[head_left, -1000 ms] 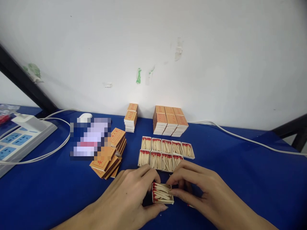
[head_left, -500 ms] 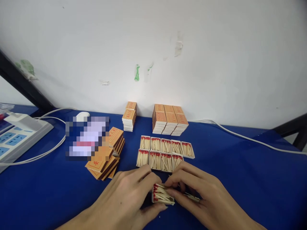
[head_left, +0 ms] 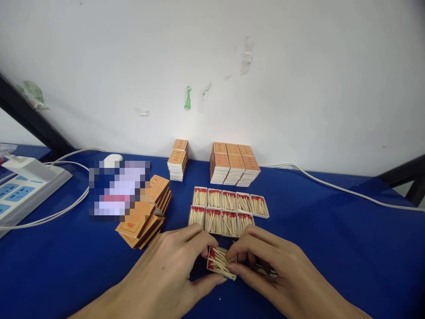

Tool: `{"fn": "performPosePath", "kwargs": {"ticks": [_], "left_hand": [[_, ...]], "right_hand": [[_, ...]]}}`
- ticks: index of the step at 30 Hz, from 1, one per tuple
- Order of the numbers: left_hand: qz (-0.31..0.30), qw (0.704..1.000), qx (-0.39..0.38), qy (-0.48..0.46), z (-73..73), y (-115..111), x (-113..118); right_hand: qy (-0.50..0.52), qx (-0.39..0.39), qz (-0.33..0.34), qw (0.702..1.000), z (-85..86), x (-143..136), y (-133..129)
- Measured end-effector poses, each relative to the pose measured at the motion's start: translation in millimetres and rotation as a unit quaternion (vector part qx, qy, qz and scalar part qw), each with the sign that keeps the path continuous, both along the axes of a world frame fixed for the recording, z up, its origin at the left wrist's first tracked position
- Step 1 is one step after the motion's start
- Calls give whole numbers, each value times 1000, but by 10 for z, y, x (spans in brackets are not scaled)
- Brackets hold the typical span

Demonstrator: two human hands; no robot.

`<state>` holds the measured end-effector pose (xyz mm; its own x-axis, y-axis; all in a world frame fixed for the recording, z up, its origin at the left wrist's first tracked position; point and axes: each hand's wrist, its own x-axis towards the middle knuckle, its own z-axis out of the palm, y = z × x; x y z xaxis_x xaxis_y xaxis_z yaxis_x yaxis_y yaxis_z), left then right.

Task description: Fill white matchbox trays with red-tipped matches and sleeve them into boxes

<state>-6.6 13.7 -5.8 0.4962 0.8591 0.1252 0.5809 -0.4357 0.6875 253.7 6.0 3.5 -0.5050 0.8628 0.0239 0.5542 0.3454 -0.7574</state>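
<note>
A small matchbox tray point(head_left: 220, 262) full of red-tipped matches lies between my hands, its matches at a slant and some ends poking past the near rim. My left hand point(head_left: 175, 261) grips it, fingers at the far left corner and thumb along the near edge. With thumb and index finger closing together at the tray's right end, my right hand point(head_left: 275, 266) pinches match ends there. More loose matches point(head_left: 265, 270) show partly under the right palm. Just beyond, two rows of filled matchbox trays point(head_left: 213, 220) stand side by side.
Orange matchbox sleeves point(head_left: 142, 226) are piled at left, beside a pixelated patch point(head_left: 122, 188). Stacked matchboxes point(head_left: 177, 161) and a larger block of matchboxes point(head_left: 235, 164) stand near the wall. A white power strip point(head_left: 40, 186) is far left; a white cable point(head_left: 332, 188) runs along the right.
The tray has tilted slightly and shifted a little left with my left hand. My right fingers stay at its right end. The whole view has shifted slightly.
</note>
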Motion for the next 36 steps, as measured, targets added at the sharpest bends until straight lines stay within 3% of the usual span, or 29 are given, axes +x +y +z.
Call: {"fn": "performPosePath", "kwargs": {"ticks": [8,12,19,25,30,36], "left_hand": [[-14,999,-36,-1,-8,19,-30],[-12,1000,-17,-16,36,29,-39],[-93,994,36,-52,35,23,-39],[-64,996,19,-59,-18,-1,-30],[-89,994,-10,-57,-73,-36,11],[-80,996,-22,-42,-42,-8,16]], "right_hand": [[9,9,-11,1000,-31,-68,-16],[16,11,-20,1000,-33,-85,-33],[-1,34,-36,999,29,-127,-58],[10,2,-24,1000,-19,-100,-66],[13,-8,-18,1000,-84,-55,-56],[12,-2,-13,1000,-17,-16,-10]]}}
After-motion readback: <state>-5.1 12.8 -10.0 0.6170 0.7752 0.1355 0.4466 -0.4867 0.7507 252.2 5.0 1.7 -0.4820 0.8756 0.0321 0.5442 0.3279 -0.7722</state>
